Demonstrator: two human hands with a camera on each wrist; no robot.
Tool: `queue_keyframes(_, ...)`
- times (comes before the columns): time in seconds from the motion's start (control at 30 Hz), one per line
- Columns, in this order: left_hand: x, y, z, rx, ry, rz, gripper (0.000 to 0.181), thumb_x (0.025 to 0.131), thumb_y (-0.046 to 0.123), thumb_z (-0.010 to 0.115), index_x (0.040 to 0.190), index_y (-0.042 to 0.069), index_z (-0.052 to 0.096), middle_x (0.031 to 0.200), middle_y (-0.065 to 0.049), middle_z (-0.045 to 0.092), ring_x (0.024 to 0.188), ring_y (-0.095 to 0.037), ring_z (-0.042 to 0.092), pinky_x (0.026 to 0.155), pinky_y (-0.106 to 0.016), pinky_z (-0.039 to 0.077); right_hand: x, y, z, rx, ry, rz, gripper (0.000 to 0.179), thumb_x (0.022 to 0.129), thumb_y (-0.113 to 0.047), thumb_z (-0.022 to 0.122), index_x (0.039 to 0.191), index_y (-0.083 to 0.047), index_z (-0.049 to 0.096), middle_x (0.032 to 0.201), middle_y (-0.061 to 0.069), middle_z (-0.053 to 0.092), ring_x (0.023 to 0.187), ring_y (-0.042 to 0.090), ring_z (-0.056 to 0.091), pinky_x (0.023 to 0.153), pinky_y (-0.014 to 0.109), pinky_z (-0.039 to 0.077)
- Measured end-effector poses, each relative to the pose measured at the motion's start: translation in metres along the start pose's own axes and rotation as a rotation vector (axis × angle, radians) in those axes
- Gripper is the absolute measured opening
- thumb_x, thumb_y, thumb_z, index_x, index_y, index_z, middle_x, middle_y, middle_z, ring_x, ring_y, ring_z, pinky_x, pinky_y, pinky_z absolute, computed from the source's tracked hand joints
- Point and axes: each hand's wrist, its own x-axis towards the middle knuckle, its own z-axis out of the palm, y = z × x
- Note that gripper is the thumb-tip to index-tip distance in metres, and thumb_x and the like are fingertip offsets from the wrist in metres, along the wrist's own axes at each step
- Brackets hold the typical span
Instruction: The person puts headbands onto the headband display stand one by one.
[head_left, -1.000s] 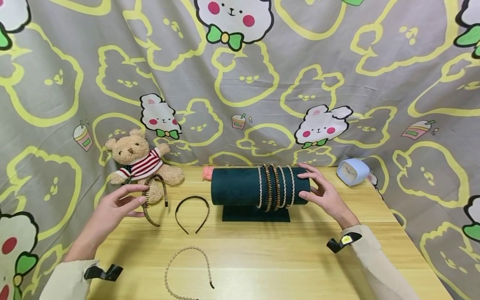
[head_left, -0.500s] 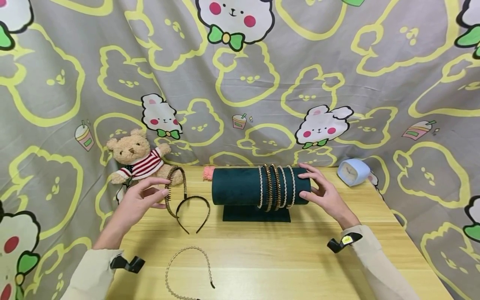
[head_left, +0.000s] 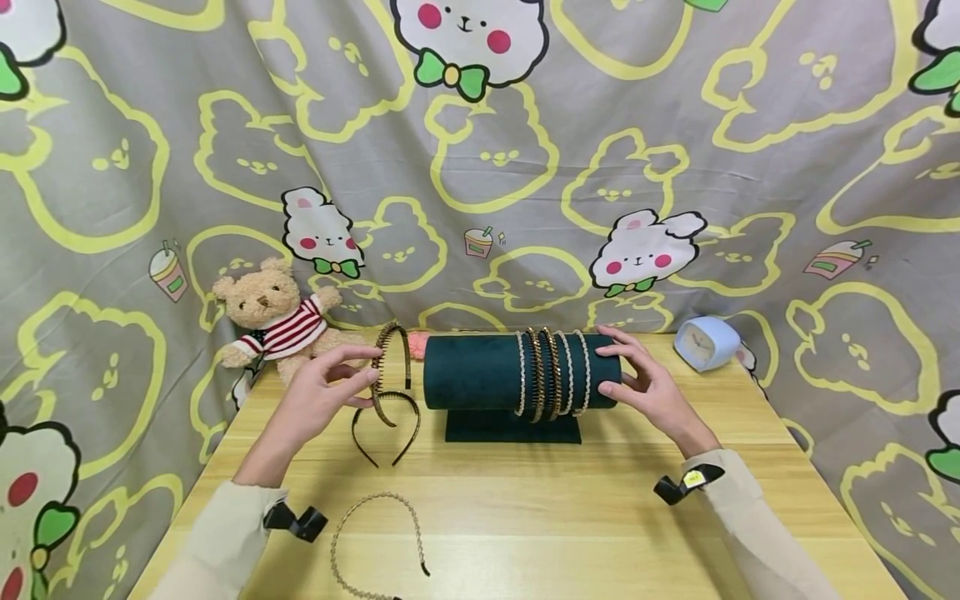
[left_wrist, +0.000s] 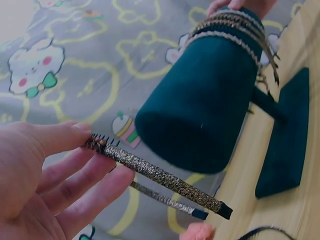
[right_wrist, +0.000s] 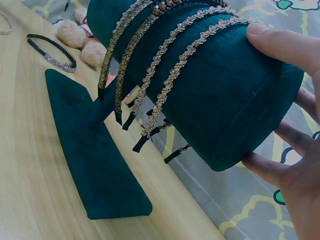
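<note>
My left hand (head_left: 322,396) pinches a glittery dark-gold headband (left_wrist: 162,177) with small teeth inside, between thumb and fingertips. The headband is upright, its two ends apart, just left of the near end of a dark green velvet headband stand (head_left: 468,371). With thumb and fingers spread round its right end, my right hand (head_left: 656,396) holds this stand's roll. Several beaded headbands (right_wrist: 172,75) sit side by side over the roll's right half. Behind the held headband, a thin black toothed headband (head_left: 417,421) lies on the table.
A pale beaded headband (head_left: 335,542) lies at the front of the wooden table (head_left: 570,533). A teddy bear (head_left: 258,304) in a striped shirt sits at the back left, a pink fluffy item (head_left: 417,344) beside the roll. At the back right stands a light-blue clock (head_left: 707,343).
My left hand has carried the toothed headband rightward from in front of the teddy bear to beside the roll's left end. My right hand keeps its hold on the stand.
</note>
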Motion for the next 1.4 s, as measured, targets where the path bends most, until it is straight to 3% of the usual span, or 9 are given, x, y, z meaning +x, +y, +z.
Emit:
queue_keyframes(0.27,0.006,0.009,0.023,0.016,0.020,-0.015,0.039,0.108,0.025,0.072,0.144,0.010,0.069,0.135,-0.020,0.066,0.100,-0.016,0.074,0.080,-0.040,0.068,0.000,-0.001,0.000,0.003,0.002,-0.002,0.050,0.099,0.012,0.071,0.146,0.001,0.060,0.177,0.010,0.031,0.158,0.015,0.037,0.110,0.020,0.052)
queue_keyframes(0.43,0.009,0.013,0.035,0.017,0.034,-0.008,0.037,0.108,0.022,0.072,0.144,0.013,0.070,0.142,-0.017,0.067,0.100,-0.018,0.075,0.078,-0.037,0.068,0.000,-0.001,0.000,0.003,-0.003,-0.010,0.050,0.099,0.012,0.070,0.146,0.001,0.059,0.177,0.011,0.030,0.158,0.015,0.036,0.110,0.020,0.052)
queue_keyframes(0.73,0.018,0.011,0.053,0.042,0.035,0.067,0.047,0.107,0.015,0.072,0.154,0.014,0.064,0.149,-0.022,0.065,0.101,-0.031,0.077,0.073,-0.036,0.068,-0.001,-0.003,0.001,0.002,0.002,-0.006,0.050,0.099,0.012,0.071,0.146,0.001,0.059,0.177,0.011,0.031,0.157,0.015,0.037,0.110,0.021,0.053)
queue_keyframes(0.87,0.019,0.010,0.059,0.048,0.050,0.089,0.050,0.107,0.014,0.073,0.155,0.014,0.063,0.151,-0.020,0.064,0.099,-0.030,0.077,0.072,-0.040,0.068,-0.001,-0.003,0.001,0.001,-0.002,-0.005,0.050,0.099,0.012,0.070,0.146,0.001,0.059,0.177,0.011,0.030,0.157,0.015,0.037,0.110,0.020,0.052)
queue_keyframes(1.13,0.020,0.013,0.069,0.196,0.068,0.158,0.046,0.105,0.019,0.075,0.151,0.015,0.068,0.147,-0.012,0.066,0.095,-0.025,0.076,0.069,-0.029,0.066,-0.001,-0.005,0.001,0.007,0.001,-0.011,0.050,0.099,0.012,0.070,0.146,0.002,0.059,0.177,0.012,0.030,0.158,0.015,0.037,0.110,0.020,0.052)
queue_keyframes(1.27,0.020,0.014,0.070,0.241,0.061,0.158,0.044,0.106,0.021,0.075,0.149,0.017,0.069,0.144,-0.009,0.065,0.099,-0.025,0.075,0.069,-0.025,0.064,-0.001,-0.004,0.001,0.009,0.000,-0.009,0.050,0.099,0.013,0.070,0.146,0.002,0.059,0.177,0.012,0.030,0.158,0.015,0.036,0.110,0.020,0.052)
queue_keyframes(1.33,0.019,0.013,0.067,0.263,0.057,0.166,0.042,0.106,0.023,0.074,0.148,0.018,0.070,0.143,-0.007,0.065,0.103,-0.025,0.073,0.073,-0.028,0.066,-0.001,-0.003,0.001,0.011,-0.001,-0.009,0.050,0.099,0.013,0.070,0.146,0.002,0.059,0.177,0.012,0.030,0.158,0.015,0.036,0.110,0.020,0.052)
queue_keyframes(1.4,0.020,0.011,0.063,0.302,0.047,0.216,0.040,0.107,0.024,0.074,0.146,0.019,0.071,0.143,-0.006,0.065,0.109,-0.025,0.072,0.081,-0.036,0.067,-0.001,-0.003,0.001,0.011,0.000,-0.010,0.050,0.099,0.013,0.070,0.146,0.002,0.059,0.177,0.012,0.030,0.158,0.015,0.036,0.110,0.020,0.052)
